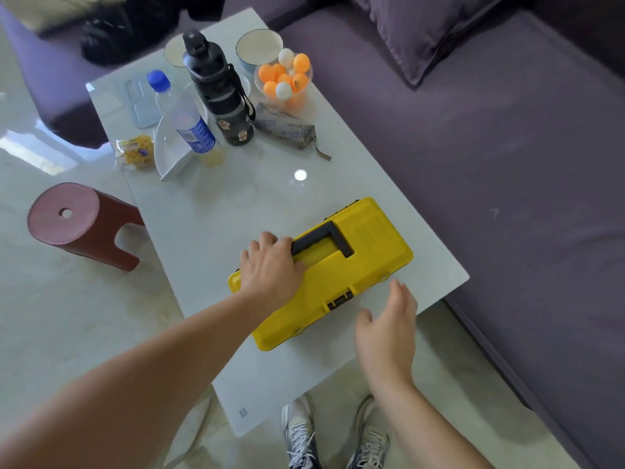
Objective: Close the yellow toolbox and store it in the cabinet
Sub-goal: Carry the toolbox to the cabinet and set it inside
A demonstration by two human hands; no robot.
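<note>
Head view: at the far left a dark red plastic stool (79,223) is seen on the pale floor, just beside the white table (216,211). Toward the table's far end a clear water bottle (184,118), a black flask (220,93), a grey zip pouch (287,126) and a bowl of orange and white balls (285,79) are grouped. On the near part of the table the yellow toolbox (338,269) is laid flat with its lid down. The left hand (270,265) is pressed palm-down on the lid, fingers spread, the fingertips touching the end of the black handle (321,238); nothing is gripped. The right hand (389,330) is held open and empty just beside the box's front edge, near the latch (340,301). A purple sofa (490,164) is seen along the right.
</note>
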